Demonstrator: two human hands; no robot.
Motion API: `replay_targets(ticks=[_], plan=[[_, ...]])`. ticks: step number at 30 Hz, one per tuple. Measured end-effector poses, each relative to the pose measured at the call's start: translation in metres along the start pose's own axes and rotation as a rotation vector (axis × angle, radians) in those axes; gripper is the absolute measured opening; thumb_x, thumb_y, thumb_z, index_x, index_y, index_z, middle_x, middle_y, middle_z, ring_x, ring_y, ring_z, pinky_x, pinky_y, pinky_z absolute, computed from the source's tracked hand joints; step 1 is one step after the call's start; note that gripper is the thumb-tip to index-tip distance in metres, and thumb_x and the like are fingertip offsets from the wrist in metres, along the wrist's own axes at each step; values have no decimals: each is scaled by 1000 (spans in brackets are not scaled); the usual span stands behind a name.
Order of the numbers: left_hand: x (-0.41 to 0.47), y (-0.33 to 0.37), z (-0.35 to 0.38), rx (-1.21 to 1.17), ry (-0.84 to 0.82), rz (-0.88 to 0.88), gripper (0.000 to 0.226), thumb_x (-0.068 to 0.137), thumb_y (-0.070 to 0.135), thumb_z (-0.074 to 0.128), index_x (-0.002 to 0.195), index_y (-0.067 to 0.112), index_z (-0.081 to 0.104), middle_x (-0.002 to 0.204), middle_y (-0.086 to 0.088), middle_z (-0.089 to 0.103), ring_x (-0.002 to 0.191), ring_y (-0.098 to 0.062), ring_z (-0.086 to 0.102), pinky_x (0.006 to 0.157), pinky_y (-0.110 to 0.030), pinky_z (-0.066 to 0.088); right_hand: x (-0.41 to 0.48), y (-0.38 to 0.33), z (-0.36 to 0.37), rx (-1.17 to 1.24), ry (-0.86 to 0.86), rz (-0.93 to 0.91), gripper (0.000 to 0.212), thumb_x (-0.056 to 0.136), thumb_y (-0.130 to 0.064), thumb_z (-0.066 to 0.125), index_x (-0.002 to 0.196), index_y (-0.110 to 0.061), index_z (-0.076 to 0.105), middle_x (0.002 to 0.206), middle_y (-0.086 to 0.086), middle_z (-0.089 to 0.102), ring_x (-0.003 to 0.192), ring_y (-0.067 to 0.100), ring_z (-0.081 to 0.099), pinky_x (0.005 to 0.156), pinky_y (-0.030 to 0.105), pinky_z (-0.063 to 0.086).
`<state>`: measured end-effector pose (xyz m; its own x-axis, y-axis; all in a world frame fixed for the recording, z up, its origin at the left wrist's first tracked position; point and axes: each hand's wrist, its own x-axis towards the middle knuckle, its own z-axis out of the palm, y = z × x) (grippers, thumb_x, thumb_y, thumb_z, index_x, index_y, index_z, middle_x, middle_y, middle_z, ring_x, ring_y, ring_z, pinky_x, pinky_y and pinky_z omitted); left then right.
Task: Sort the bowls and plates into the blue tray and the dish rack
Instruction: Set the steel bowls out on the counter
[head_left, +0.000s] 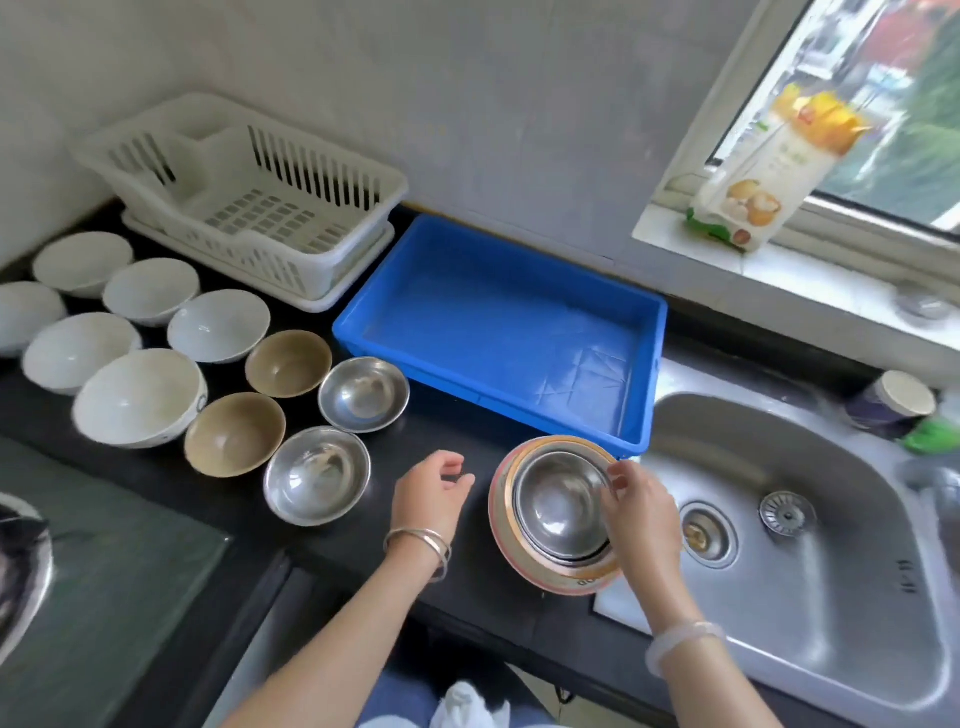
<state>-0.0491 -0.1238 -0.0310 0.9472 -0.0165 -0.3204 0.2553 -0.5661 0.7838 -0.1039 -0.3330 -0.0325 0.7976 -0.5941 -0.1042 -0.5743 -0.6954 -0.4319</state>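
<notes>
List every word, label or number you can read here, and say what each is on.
Nothing can be read clearly.
Print on the packet on the windowsill: too blurred.
Dark marks on the rim of the plates under the steel bowl: too small.

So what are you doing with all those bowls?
A person is sorting dishes at the kitchen counter. The right hand pinches the rim of a steel bowl that sits on a stack of plates beside the sink. The left hand hovers over the counter, holding nothing. The other bowls, white, brown and steel, stand in rows on the left. The blue tray and the dish rack have nothing in them yet.
</notes>
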Motion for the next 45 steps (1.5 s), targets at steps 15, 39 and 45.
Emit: replay_targets(ticks=[15,39,45], plan=[[0,21,55,153,-146,114,36,79,13,68,113,17,57,110,-4,64,98,-19,60,84,-26,46,-7,17,8,65,13,104,29,82,-12,62,108,-16,50,99,8,61,82,27,57,62,28,37],[1,31,67,299,-100,92,34,77,19,71,104,16,51,103,-4,59,90,-22,60,73,-32,51,-2,30,-35,322,213,228,18,82,-16,61,64,-13,58,61,-2,56,64,22,51,56,24,22],[4,33,69,329,-51,87,21,81,10,62,95,18,49,94,-6,62,75,-18,58,60,-27,47,-6,34,-37,384,198,262,15,81,-17,63,67,-13,61,65,-3,60,69,21,55,63,26,30]])
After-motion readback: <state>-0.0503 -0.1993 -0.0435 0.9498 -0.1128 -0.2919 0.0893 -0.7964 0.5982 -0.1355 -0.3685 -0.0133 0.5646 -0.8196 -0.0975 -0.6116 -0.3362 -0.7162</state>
